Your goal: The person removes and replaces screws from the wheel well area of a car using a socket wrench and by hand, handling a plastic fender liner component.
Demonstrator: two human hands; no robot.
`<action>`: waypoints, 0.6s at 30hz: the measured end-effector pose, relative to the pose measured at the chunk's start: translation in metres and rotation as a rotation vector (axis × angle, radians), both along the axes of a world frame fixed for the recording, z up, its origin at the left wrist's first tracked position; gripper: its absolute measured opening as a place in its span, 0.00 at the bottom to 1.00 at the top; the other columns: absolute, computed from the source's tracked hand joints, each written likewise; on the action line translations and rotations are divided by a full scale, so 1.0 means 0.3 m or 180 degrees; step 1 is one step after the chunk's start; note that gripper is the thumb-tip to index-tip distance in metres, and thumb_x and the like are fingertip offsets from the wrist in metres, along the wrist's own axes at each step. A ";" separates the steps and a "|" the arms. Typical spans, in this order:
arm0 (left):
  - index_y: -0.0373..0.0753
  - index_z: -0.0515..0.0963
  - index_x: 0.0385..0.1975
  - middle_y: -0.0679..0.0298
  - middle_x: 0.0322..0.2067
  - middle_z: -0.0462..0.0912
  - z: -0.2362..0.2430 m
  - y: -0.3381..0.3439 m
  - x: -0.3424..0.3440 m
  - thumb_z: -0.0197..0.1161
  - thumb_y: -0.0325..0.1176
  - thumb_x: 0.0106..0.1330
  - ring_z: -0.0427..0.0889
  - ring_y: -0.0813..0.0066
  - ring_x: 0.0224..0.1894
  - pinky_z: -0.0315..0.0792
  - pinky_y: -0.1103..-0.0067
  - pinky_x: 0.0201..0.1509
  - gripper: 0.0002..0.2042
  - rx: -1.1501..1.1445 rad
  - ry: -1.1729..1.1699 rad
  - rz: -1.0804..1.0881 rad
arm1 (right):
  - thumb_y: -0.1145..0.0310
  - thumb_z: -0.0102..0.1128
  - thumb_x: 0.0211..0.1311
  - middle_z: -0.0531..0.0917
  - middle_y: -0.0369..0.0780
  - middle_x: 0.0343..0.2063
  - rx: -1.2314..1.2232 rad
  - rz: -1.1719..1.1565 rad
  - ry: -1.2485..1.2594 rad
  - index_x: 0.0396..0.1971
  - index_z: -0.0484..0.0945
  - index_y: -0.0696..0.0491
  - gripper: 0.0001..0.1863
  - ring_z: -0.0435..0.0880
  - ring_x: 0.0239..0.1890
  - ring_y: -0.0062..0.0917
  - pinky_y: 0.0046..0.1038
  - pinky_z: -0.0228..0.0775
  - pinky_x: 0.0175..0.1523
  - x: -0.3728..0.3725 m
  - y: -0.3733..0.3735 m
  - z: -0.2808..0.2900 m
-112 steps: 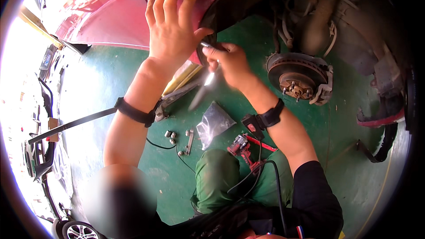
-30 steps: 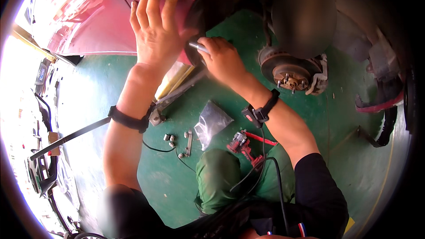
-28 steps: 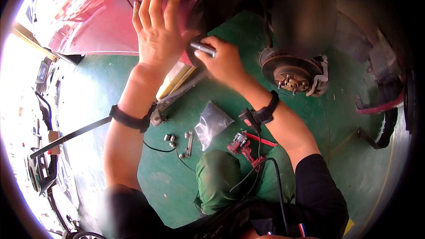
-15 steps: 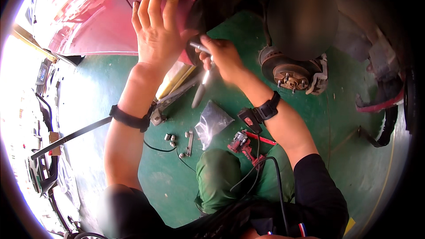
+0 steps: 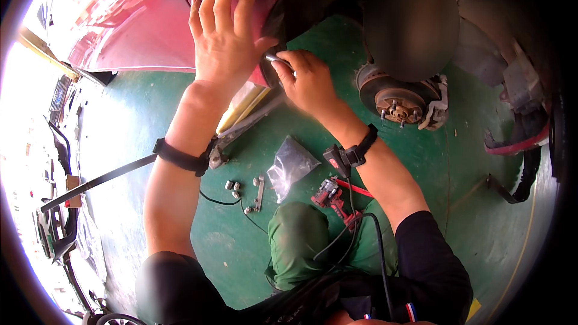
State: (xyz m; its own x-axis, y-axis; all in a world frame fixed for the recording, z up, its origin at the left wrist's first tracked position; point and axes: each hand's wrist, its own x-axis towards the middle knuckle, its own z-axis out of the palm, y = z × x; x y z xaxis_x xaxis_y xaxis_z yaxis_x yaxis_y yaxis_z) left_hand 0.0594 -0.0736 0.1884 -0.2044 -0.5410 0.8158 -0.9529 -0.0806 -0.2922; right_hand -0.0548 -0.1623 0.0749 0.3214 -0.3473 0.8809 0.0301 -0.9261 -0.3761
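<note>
The right grip (image 5: 310,84) pinches a silver metal rod-like tool (image 5: 274,58) at the dark wheel-arch edge (image 5: 276,25), likely stiff, slippery, best held mid-shaft. The left grip (image 5: 224,51) spreads unclenched on the glossy red panel (image 5: 141,24).

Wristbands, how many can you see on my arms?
2. One black wristband sits behind the left hand, which rests on the red car panel; a second wristband sits behind the right hand, which grips a silvery tool.

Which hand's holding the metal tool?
The right hand, curled around the slim silver tool; the left hand lies open against the red car panel.
</note>
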 end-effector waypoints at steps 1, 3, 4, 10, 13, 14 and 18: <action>0.41 0.51 0.71 0.50 0.71 0.52 -0.002 0.002 0.001 0.83 0.39 0.39 0.57 0.47 0.71 0.57 0.57 0.69 0.57 0.0012 -0.0010 0.0025 | 0.69 0.64 0.63 0.83 0.43 0.26 0.0000 0.0001 -0.0003 0.33 0.79 0.58 0.07 0.83 0.27 0.33 0.33 0.74 0.33 0.000 0.007 -0.005; 0.41 0.51 0.71 0.50 0.71 0.52 -0.002 0.000 -0.001 0.83 0.39 0.39 0.56 0.47 0.71 0.57 0.57 0.69 0.57 -0.0003 -0.0004 0.0041 | 0.69 0.64 0.64 0.81 0.40 0.26 0.1801 0.0820 0.0006 0.33 0.78 0.57 0.07 0.81 0.27 0.29 0.32 0.73 0.31 -0.013 0.037 0.032; 0.41 0.51 0.71 0.50 0.71 0.52 -0.001 -0.001 -0.001 0.83 0.39 0.38 0.56 0.47 0.71 0.57 0.57 0.69 0.57 -0.0027 0.0001 0.0047 | 0.70 0.65 0.64 0.80 0.38 0.26 0.3679 0.1976 -0.0068 0.35 0.78 0.58 0.08 0.79 0.25 0.23 0.28 0.73 0.31 -0.011 0.001 0.025; 0.41 0.51 0.71 0.51 0.71 0.52 0.002 0.002 -0.001 0.83 0.39 0.38 0.57 0.47 0.71 0.57 0.57 0.69 0.57 0.0010 0.0025 0.0071 | 0.73 0.63 0.64 0.77 0.35 0.27 0.6477 0.4185 -0.0297 0.41 0.74 0.60 0.10 0.74 0.21 0.13 0.19 0.70 0.26 -0.023 -0.057 -0.003; 0.41 0.52 0.70 0.51 0.71 0.52 -0.005 -0.001 -0.001 0.83 0.39 0.38 0.57 0.48 0.71 0.57 0.57 0.69 0.57 0.0077 0.0063 0.0065 | 0.70 0.67 0.56 0.83 0.45 0.27 0.0548 -0.0023 0.0487 0.41 0.78 0.56 0.13 0.85 0.28 0.38 0.35 0.78 0.34 -0.011 0.015 -0.020; 0.41 0.52 0.70 0.51 0.71 0.52 0.003 0.000 0.000 0.82 0.39 0.39 0.56 0.48 0.71 0.57 0.58 0.69 0.57 0.0068 0.0078 0.0059 | 0.70 0.67 0.56 0.83 0.45 0.27 0.0543 -0.0023 0.0476 0.41 0.78 0.56 0.13 0.85 0.28 0.38 0.35 0.78 0.34 -0.008 0.013 -0.010; 0.41 0.52 0.71 0.51 0.71 0.52 -0.004 0.000 0.000 0.82 0.38 0.39 0.57 0.47 0.71 0.57 0.58 0.69 0.57 0.0043 0.0031 0.0095 | 0.69 0.65 0.60 0.81 0.43 0.24 0.1072 0.0323 0.0527 0.38 0.79 0.58 0.10 0.80 0.24 0.34 0.34 0.75 0.31 -0.011 0.004 0.015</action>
State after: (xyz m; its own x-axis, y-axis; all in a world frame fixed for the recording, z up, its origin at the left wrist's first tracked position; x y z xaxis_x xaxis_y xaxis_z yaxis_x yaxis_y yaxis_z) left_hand 0.0594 -0.0736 0.1873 -0.1802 -0.5578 0.8102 -0.9530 -0.1051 -0.2843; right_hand -0.0582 -0.1610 0.0792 0.4974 -0.5674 0.6563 0.0285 -0.7454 -0.6660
